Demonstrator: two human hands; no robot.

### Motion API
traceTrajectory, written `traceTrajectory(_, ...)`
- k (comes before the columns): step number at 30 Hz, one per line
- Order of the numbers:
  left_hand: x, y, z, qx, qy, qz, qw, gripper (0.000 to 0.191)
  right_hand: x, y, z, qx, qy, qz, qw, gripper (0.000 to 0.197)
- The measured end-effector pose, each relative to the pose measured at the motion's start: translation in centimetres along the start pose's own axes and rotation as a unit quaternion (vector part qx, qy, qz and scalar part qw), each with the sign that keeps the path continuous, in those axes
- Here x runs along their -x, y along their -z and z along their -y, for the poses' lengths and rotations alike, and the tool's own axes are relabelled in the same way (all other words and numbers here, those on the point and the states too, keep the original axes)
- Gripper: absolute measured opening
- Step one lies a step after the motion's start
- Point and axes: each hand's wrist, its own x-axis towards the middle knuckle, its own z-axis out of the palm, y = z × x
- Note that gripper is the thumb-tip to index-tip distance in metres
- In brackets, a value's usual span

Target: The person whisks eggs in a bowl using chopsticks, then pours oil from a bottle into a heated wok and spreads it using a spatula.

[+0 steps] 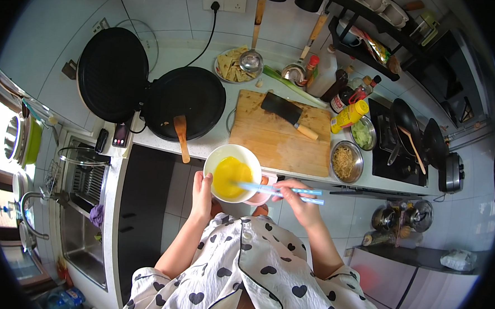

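Note:
My left hand [202,196] grips the rim of a white bowl [211,157] from its left side, thumb over the edge. Inside lies yellow beaten egg [229,174]. Between the fingers of my right hand [297,203] is a pair of light blue chopsticks [308,192], their tips blurred in the egg. The bowl is held in front of the counter edge. Behind it to the right, a wooden cutting board [269,143] bears a cleaver [281,109] with a wooden handle. Part of a pink container [258,198] shows below the bowl.
An open black electric griddle [183,96] stands left, a wooden spatula [181,136] across its rim. Beside the board are metal bowls of shredded food [345,161] and green pieces [361,133]. A gas stove [384,155] with a wok is further right; the sink [83,246] lies left.

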Motion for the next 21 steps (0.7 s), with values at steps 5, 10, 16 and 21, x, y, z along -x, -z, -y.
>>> traceTrajectory(5,-0.2,0.1,0.6,-0.021,-0.065,-0.047,0.997,0.027,-1.0,0.0,2.0,0.209,0.122,0.000,0.970,0.017)
traceTrajectory(10,-0.3,0.1,1.1,-0.027,-0.079,-0.045,0.996,0.029,-0.5,-0.7,1.2,0.041,-0.007,0.010,0.999,0.018)
traceTrajectory(16,-0.1,0.4,0.8,-0.007,-0.041,-0.039,0.998,0.029,-0.6,0.2,-2.0,-0.024,-0.008,-0.056,0.998,0.021)
traceTrajectory(21,0.6,-0.5,-0.3,0.028,-0.024,-0.050,0.998,0.028,-0.6,-0.4,-1.9,-0.143,-0.087,-0.018,0.986,0.021)
